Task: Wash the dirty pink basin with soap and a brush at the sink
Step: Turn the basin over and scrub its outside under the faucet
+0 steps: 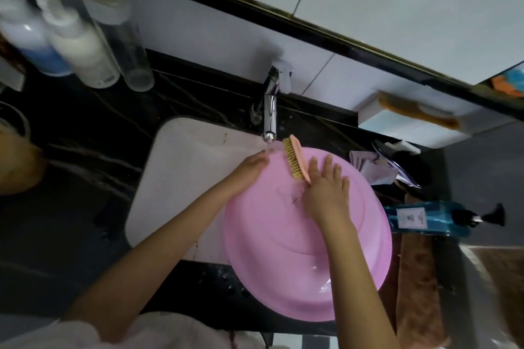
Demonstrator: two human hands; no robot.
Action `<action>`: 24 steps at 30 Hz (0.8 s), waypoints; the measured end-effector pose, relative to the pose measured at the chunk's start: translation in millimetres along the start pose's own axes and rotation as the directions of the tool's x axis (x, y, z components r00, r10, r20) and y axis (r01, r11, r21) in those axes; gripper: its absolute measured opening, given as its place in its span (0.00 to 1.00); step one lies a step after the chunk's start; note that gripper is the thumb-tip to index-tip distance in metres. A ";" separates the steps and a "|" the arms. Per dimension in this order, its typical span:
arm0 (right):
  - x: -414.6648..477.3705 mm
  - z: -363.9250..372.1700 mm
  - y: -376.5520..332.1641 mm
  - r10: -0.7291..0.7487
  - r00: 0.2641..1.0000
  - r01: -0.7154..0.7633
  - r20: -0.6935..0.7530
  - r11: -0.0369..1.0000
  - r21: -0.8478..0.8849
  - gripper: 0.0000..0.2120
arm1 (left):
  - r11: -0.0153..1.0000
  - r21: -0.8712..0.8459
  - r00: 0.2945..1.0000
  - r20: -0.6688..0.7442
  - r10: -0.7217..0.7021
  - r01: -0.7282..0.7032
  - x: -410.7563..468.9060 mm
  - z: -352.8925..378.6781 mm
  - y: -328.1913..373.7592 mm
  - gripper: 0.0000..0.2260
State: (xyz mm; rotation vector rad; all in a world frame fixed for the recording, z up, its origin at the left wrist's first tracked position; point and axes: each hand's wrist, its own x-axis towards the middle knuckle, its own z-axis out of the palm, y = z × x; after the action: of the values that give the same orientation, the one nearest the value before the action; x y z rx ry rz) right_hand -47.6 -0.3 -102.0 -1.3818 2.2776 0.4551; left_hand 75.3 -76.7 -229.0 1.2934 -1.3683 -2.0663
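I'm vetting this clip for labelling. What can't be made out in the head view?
Head view:
Bottles, top left: motion-blurred, labels unreadable.
Blue bottle label: too small to read.
Brush handle end: hidden under the right hand, so the grip is unclear.
Tap: whether water runs is too faint to tell.

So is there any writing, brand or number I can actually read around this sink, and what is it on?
Nothing here is readable.
White label on the blue transparent plastic bottle: small print and an emblem, too small to read.
Dark print near the base of the white plastic bottle: blurred.
Pink plastic basin, pink-backed scrubbing brush, chrome tap: no writing visible.
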 end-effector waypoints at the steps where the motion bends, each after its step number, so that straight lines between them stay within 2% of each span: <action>1: 0.2 0.5 -0.3 0.002 1.000 -0.002 0.003 1.000 0.001 0.34 | 0.989 0.144 0.999 -0.004 0.044 -0.042 3.0 2.4 5.3 0.18; 3: 3.6 -0.6 -0.2 -0.007 1.000 0.007 0.006 1.000 0.000 0.35 | 0.967 0.248 0.998 0.005 0.057 -0.056 9.3 6.0 24.0 0.17; 5: 4.7 -0.2 1.8 -0.017 1.000 0.016 0.016 1.000 0.021 0.34 | 0.995 0.086 0.998 0.027 -0.048 0.046 12.4 6.0 37.1 0.13; 7: 4.6 0.5 5.5 -0.019 1.000 0.019 0.008 0.999 0.033 0.33 | 0.982 -0.100 0.987 0.049 -0.154 0.158 8.4 1.4 35.7 0.10; 8: 3.7 1.3 7.6 -0.022 1.000 0.022 0.011 0.999 0.035 0.32 | 0.972 -0.137 0.981 0.057 -0.185 0.191 2.0 -0.2 26.6 0.09; 12: 2.0 2.7 11.0 -0.016 1.000 0.016 0.003 0.999 0.051 0.34 | 0.946 -0.272 0.983 0.010 -0.181 0.177 -13.8 1.4 3.1 0.09; 16: 2.9 4.4 8.2 -0.008 1.000 0.009 -0.017 0.999 0.042 0.37 | 0.982 -0.152 0.993 0.054 -0.101 0.109 0.7 7.9 37.4 0.10; 18: 2.9 4.6 8.6 -0.014 1.000 0.015 -0.009 0.999 0.048 0.36 | 0.986 -0.094 0.989 0.067 -0.130 0.136 6.4 10.1 51.2 0.09; 21: 2.6 5.0 10.5 -0.016 1.000 0.016 -0.007 0.998 0.063 0.35 | 0.978 -0.086 0.977 0.116 -0.181 0.192 5.8 5.0 40.8 0.09; 24: 3.0 5.0 12.3 -0.019 1.000 0.020 -0.018 0.997 0.077 0.34 | 0.975 -0.086 0.977 0.071 -0.201 0.207 -16.1 -8.5 13.8 0.07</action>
State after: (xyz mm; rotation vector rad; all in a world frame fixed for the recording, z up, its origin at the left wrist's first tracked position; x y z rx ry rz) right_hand -58.8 5.4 -107.2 -1.3740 2.2689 0.3460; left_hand 88.2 -76.8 -210.2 1.3921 -1.1915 -2.2944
